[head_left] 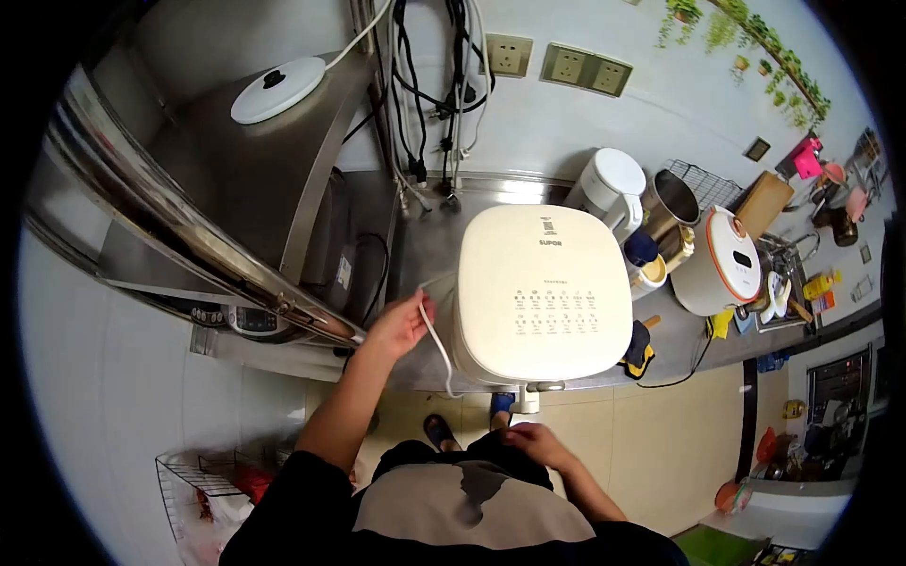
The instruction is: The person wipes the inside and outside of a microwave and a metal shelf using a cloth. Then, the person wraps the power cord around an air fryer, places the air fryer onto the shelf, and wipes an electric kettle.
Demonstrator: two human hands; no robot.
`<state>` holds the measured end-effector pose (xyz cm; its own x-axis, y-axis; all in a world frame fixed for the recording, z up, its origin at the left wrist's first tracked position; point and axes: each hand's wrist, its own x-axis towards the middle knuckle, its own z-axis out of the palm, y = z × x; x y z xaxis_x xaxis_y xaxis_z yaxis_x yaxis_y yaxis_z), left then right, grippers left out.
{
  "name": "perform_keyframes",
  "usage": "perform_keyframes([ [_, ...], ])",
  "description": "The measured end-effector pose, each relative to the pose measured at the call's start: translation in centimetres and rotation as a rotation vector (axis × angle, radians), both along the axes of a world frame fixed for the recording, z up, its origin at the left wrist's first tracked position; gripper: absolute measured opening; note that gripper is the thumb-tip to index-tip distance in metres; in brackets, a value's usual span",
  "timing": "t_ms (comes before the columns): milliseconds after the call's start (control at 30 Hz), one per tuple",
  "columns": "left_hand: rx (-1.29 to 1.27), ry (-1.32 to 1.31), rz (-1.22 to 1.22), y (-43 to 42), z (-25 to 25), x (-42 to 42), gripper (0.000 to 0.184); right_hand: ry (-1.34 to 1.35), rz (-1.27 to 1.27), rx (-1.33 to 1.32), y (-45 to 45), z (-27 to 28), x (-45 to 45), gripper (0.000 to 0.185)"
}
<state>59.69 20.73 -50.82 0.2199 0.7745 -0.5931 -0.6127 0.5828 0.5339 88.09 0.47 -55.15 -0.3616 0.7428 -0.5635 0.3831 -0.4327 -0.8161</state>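
A cream air fryer point(500, 269) marked SUPOR stands on the steel counter, with printed symbols on its lid and a handle point(528, 400) sticking out over the front edge. My left hand point(400, 325), just left of it, has its fingers closed on a white power cord point(440, 345). Part of the cord hangs down in a loop beside the air fryer. Below the handle, in front of my body, is my right hand point(536, 442); it seems to hold nothing, and its fingers are not clear enough to judge.
Right of the air fryer stand a white kettle point(604, 184), a steel pot point(671, 199) and a white-and-orange rice cooker point(717, 262). Wall sockets point(585, 70) and hanging black and white cords point(415, 94) are behind. A metal shelf point(255, 160) rises on the left.
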Motion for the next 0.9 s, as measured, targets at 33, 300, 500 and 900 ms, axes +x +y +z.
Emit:
perform_keyframes([
  [33, 0.033, -0.074, -0.038, 0.9, 0.6, -0.1, 0.017, -0.03, 0.028, 0.284, -0.6, -1.3, -2.0, 0.029],
  [300, -0.133, -0.564, 0.084, 1.5, 4.3, 1.5, 0.015, 0.224, -0.096, 0.64, 3.4, 1.2, -11.3, 0.077],
  [500, -0.095, -0.679, 0.216, 7.1, 6.1, 2.6, 0.015, 0.363, -0.039, 0.432, 4.8, -3.0, -13.7, 0.043],
  [900, -0.058, -0.653, 0.091, 8.8, 11.0, 4.9, 0.026, 0.021, -0.314, 1.138, 3.9, 7.6, -14.4, 0.048],
])
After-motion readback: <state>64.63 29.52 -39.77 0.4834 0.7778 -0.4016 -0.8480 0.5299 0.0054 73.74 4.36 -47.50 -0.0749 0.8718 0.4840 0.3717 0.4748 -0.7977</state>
